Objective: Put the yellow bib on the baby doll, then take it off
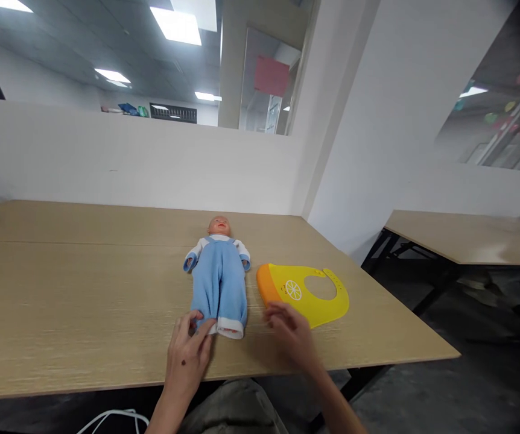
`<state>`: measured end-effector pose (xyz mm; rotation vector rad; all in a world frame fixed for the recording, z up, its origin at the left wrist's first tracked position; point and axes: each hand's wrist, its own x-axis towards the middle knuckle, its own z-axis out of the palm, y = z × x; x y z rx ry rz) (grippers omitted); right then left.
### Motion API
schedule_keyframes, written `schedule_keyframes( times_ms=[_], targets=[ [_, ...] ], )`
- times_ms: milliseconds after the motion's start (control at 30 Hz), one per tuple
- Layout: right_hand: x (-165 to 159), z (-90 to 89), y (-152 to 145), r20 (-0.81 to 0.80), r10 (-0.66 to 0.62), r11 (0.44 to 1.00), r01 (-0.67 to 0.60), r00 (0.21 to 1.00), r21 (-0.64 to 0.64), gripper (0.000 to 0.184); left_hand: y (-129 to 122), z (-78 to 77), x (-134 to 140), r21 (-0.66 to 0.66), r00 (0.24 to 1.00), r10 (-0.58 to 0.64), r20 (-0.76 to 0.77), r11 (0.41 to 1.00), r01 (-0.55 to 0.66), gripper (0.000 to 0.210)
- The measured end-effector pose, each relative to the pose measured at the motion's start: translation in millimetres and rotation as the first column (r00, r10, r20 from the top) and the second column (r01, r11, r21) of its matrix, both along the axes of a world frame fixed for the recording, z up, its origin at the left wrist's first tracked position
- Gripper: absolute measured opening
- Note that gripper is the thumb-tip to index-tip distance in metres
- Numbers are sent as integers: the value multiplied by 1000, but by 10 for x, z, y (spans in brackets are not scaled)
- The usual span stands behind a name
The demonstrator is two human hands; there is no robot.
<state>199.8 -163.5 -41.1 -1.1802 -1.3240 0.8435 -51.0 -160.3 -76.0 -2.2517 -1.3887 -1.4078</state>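
Note:
A baby doll (pixel 219 227) lies on its back on the table, head toward the wall, in light blue overalls (pixel 219 271) with white cuffs and a white top with blue sleeve ends. My left hand (pixel 188 346) is at the leg end on the left, thumb and fingers closed around the cuff of that trouser leg. To the doll's right lies a yellow bib (pixel 305 295) with an orange pocket edge and a citrus-slice print. Over the bib's near left edge, my right hand (pixel 292 331) is slightly blurred, fingers loosely bent and apart, holding nothing visible.
The light wood table (pixel 83 301) has its near edge just in front of my lap. A white wall (pixel 151 169) with windows stands behind it. Another table (pixel 477 238) is off to the right. A white cable (pixel 115 416) hangs below at the left.

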Motion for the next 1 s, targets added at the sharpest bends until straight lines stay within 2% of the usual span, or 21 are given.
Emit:
schedule_keyframes(
  times_ms=[67, 100, 167, 267, 333, 467, 633, 800, 1000],
  targets=[
    [356, 87, 36, -243, -166, 984, 144, 956, -107, 40, 11, -18, 1, -21, 1000, 4, 4, 1000, -4, 28],
    [550, 139, 55, -342, -253, 965, 213, 905, -151, 42, 17, -29, 1, -30, 1000, 10, 7, 1000, -10, 30],
    [931, 240, 80, -475, -412, 911, 347, 778, -221, 36, 28, -50, 3, -49, 999, 34, 19, 998, -33, 33],
    [1371, 344, 56, -531, -578, 815, 474, 619, -334, 22, 37, -75, 5, -80, 998, 53, 45, 996, -49, 33],
    [1535, 376, 5, -536, -634, 772, 497, 558, -396, 16, 36, -79, 5, -95, 997, 49, 66, 995, -43, 31],
    [1609, 402, -108, -557, -662, 750, 435, 502, -498, 12, 29, -58, 3, -115, 995, 31, 90, 993, -20, 28],
    [1480, 398, -167, -655, -589, 807, 303, 473, -507, 15, 23, -27, -3, -103, 992, 11, 128, 995, 2, 26],
    [1325, 280, -127, -704, -596, 800, 359, 385, -481, 22, 27, -31, -3, -106, 988, 7, 151, 994, 9, 26],
    [1200, 176, 114, -718, -526, 850, 270, 456, -451, 17, 31, -32, -6, -120, 984, 5, 178, 993, 17, 28]
  ],
)
